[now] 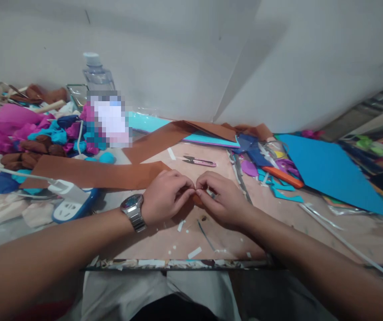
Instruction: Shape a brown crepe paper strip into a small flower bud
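Note:
My left hand (166,194), with a metal watch on its wrist, and my right hand (220,198) meet fingertip to fingertip over a pinkish work board (278,236). Together they pinch a small brown piece of paper (197,199), mostly hidden under the fingers. A long brown crepe strip (94,174) lies just left of my left hand. Small pink-handled snips (198,161) rest on the board just beyond my hands.
A white and blue power strip (69,203) sits at left. Crumpled pink, blue and brown paper (27,133) piles up far left, behind it a water bottle (97,76). A blue sheet (325,169), an orange-handled cutter (283,176) and teal scraps lie at right.

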A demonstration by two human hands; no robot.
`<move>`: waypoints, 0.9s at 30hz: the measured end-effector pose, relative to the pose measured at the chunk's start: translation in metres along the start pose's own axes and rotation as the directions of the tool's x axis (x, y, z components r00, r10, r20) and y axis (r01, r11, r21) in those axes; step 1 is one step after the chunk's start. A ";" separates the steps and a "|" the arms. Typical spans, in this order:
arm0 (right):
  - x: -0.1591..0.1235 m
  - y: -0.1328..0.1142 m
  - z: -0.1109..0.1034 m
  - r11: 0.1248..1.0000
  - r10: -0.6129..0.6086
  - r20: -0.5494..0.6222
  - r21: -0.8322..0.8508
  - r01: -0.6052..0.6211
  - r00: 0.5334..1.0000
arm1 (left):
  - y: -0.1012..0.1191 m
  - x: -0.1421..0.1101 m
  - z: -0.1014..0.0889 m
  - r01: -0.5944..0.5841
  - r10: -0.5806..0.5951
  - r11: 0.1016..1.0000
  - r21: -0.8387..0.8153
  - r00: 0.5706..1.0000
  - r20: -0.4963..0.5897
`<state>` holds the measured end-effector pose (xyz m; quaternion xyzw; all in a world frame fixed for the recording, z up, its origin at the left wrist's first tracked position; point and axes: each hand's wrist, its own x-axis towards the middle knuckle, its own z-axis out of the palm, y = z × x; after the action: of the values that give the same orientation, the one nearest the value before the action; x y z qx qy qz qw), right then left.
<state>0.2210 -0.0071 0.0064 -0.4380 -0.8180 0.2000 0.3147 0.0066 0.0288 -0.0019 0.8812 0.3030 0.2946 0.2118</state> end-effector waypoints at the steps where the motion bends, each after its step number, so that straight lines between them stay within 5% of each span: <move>1: 0.000 -0.001 0.001 1.000 0.015 0.004 0.014 -0.015 1.000 | 0.000 0.000 0.000 -0.008 0.008 1.000 0.011 1.000 0.004; 7: 0.000 -0.001 0.003 0.989 0.116 0.042 0.083 -0.119 0.992 | -0.001 0.000 0.001 -0.019 0.018 0.999 0.030 1.000 0.021; 27: -0.002 0.000 -0.003 0.997 0.039 -0.003 0.074 -0.039 0.999 | 0.002 0.000 -0.001 0.015 -0.015 0.999 -0.035 1.000 -0.012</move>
<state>0.2237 -0.0084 0.0078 -0.4423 -0.8008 0.2351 0.3284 0.0068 0.0279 0.0003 0.8732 0.3059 0.3038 0.2274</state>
